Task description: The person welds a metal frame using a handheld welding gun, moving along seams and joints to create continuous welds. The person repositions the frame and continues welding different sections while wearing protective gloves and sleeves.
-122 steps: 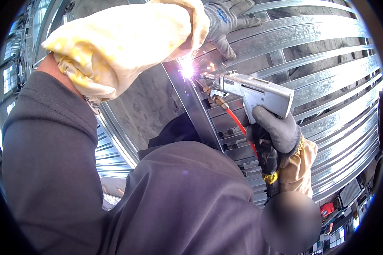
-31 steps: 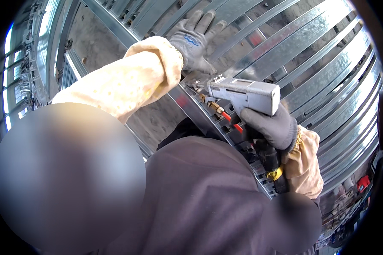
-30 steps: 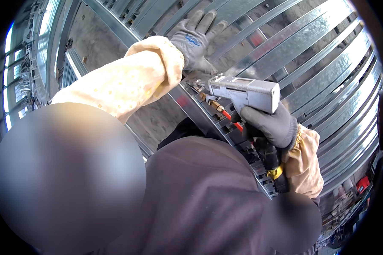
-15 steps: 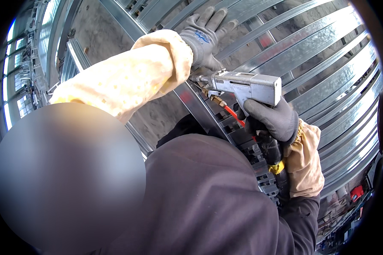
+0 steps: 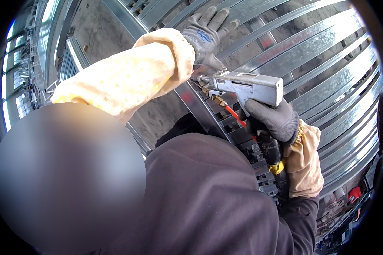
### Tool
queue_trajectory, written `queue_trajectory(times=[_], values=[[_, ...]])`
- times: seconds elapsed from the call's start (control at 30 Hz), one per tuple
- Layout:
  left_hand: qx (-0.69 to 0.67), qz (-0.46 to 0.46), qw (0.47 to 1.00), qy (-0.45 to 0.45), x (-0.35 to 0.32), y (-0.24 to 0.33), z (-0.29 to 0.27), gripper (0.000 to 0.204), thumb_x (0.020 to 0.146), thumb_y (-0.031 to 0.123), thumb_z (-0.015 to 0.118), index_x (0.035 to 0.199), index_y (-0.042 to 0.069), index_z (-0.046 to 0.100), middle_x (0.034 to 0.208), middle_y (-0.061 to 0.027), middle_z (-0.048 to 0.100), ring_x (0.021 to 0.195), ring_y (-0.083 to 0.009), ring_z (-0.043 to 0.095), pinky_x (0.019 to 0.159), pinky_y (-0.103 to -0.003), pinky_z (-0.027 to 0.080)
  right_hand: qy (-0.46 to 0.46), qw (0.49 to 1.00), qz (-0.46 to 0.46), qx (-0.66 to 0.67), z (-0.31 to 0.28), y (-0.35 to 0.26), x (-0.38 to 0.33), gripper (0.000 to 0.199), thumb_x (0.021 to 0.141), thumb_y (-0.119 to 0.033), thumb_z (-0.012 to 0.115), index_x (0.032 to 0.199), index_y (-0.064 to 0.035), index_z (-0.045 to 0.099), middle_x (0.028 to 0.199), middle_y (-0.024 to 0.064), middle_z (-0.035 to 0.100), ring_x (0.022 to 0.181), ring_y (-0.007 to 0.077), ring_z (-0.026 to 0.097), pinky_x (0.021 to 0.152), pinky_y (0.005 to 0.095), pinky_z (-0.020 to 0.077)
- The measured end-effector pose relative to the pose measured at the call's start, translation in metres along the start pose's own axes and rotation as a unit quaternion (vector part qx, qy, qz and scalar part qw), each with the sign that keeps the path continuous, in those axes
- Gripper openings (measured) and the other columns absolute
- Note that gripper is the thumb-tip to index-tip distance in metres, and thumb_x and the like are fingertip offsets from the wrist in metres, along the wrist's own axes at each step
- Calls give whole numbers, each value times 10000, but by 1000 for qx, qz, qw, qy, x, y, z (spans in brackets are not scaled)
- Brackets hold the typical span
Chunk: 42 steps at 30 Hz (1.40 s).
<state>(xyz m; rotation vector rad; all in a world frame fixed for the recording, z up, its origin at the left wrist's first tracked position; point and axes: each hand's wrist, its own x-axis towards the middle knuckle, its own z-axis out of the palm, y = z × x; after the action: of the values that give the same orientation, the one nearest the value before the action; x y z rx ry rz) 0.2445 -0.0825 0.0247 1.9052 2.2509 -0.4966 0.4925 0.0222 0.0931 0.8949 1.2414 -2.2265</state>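
Up close, right hand (image 5: 271,121) clamped on dark handle of grey metal welding gun (image 5: 247,86), nozzle at steel rail (image 5: 200,108). Left hand (image 5: 207,36) lay flat, fingers apart, on far galvanized rails (image 5: 319,46). Gun looked rigid, weighty; handle safest hold.

I count two hands of mine, each in one grey glove: my left hand (image 5: 206,36) spreads its fingers (image 5: 208,15) flat on the metal, my right hand (image 5: 272,121) wraps one grey gun-shaped tool (image 5: 247,87). I see two tan leather sleeves, one on each forearm (image 5: 127,76) (image 5: 304,159). One red hose (image 5: 234,115) and one brass fitting (image 5: 217,100) hang under the tool. The galvanised steel channels (image 5: 319,46) are many, too crowded and bent by the lens to count exactly.
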Motion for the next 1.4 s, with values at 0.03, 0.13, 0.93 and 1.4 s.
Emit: queue_trajectory(times=[0.03, 0.13, 0.93, 1.4], values=[[1, -1, 1000, -2, 0, 0, -1, 1279, 594, 687, 807, 1602, 230, 164, 1637, -196, 123, 1506, -429, 127, 1202, -571, 180, -4, 1000, -6, -1, -1, 1, 0, 448, 920, -259, 709, 1250, 13, 574, 840, 63, 683, 629, 106, 658, 506, 230, 520], [-22, 5, 1000, 20, 1, -1, 3, 1290, 578, 686, 815, 1601, 229, 175, 1634, -197, 137, 1503, -431, 134, 1199, -578, 186, 0, 1000, -13, 19, 2, 2, -2, 443, 923, -260, 706, 1250, 9, 575, 840, 59, 680, 633, 106, 655, 521, 236, 526], [-50, 6, 998, 25, -4, -6, 6, 1330, 547, 670, 836, 1605, 232, 158, 1635, -202, 138, 1500, -452, 130, 1197, -590, 163, -24, 999, -26, -2, 3, 5, -11, 464, 952, -236, 664, 1325, 11, 545, 890, 79, 671, 660, 116, 634, 555, 254, 525], [-19, -44, 999, -16, -1, 8, -5, 1252, 644, 698, 779, 1608, 232, 129, 1654, -177, 117, 1522, -405, 112, 1215, -538, 152, 51, 997, -57, 27, 4, 39, -47, 457, 926, -149, 650, 1338, 13, 535, 945, 84, 684, 682, 123, 628, 558, 269, 504]])
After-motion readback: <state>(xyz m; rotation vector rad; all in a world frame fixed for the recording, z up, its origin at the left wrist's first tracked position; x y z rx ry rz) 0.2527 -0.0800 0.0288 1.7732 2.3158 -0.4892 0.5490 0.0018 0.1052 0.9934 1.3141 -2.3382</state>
